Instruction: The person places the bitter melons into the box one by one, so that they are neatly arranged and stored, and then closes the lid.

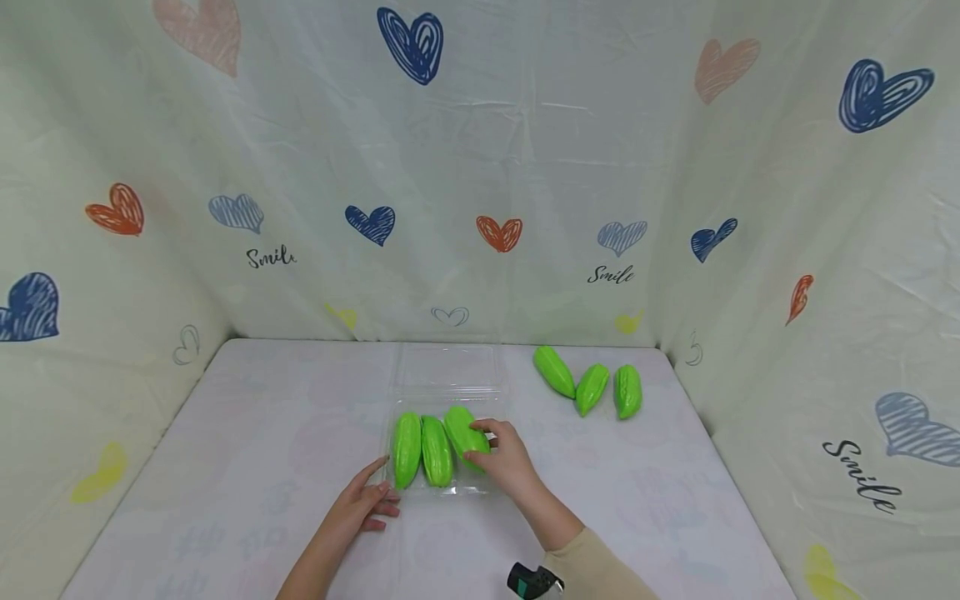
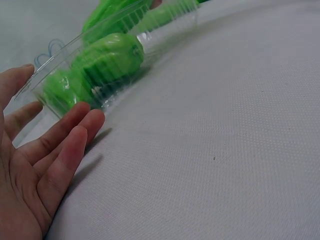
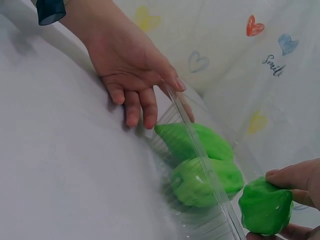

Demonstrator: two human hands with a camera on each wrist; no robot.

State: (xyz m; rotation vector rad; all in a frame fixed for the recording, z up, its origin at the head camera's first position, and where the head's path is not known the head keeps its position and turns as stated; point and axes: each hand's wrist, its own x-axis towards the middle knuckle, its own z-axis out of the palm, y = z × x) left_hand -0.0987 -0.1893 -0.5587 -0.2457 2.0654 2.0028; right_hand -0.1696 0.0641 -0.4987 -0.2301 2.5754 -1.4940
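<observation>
A clear plastic clamshell box (image 1: 467, 492) lies with its lid folded back. Two bright green, ridged bitter melons lie side by side inside it: a left one (image 1: 407, 450) and a middle one (image 1: 437, 452). My right hand (image 1: 504, 457) grips a third bitter melon (image 1: 459, 427) between thumb and fingers, tilted at the box's right side. In the right wrist view this melon (image 3: 265, 207) appears raised by the rim. My left hand (image 1: 360, 502) rests at the box's near left corner, fingers loosely extended and touching its edge (image 2: 35, 75).
Three more bitter melons lie on the white table at the back right: one left (image 1: 553, 371), one between (image 1: 592, 389), one right (image 1: 627, 392). The box's transparent lid (image 1: 448, 367) reaches toward the back edge. A heart-printed curtain (image 1: 555, 167) encloses the table.
</observation>
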